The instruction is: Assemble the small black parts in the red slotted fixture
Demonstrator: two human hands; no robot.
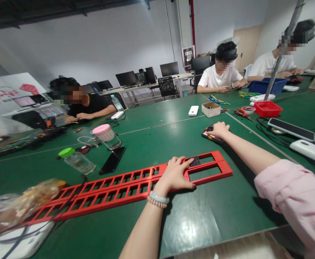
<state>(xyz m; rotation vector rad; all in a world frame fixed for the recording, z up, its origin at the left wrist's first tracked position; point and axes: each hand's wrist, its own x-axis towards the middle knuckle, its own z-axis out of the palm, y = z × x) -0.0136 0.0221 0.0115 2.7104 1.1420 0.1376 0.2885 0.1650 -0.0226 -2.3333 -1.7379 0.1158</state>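
Note:
A long red plastic frame with many rectangular slots lies across the green table. My left hand rests on it near its right end, fingers spread flat, fingertips touching a small dark piece set in a slot. My right hand reaches farther out, fingers curled over a phone-like object with a red edge lying on the table.
Two clear jars, one with a green lid and one with a pink lid, and a black phone lie left of centre. A cardboard box, red tray, pliers and power banks sit right. Three other people work at the table's far side.

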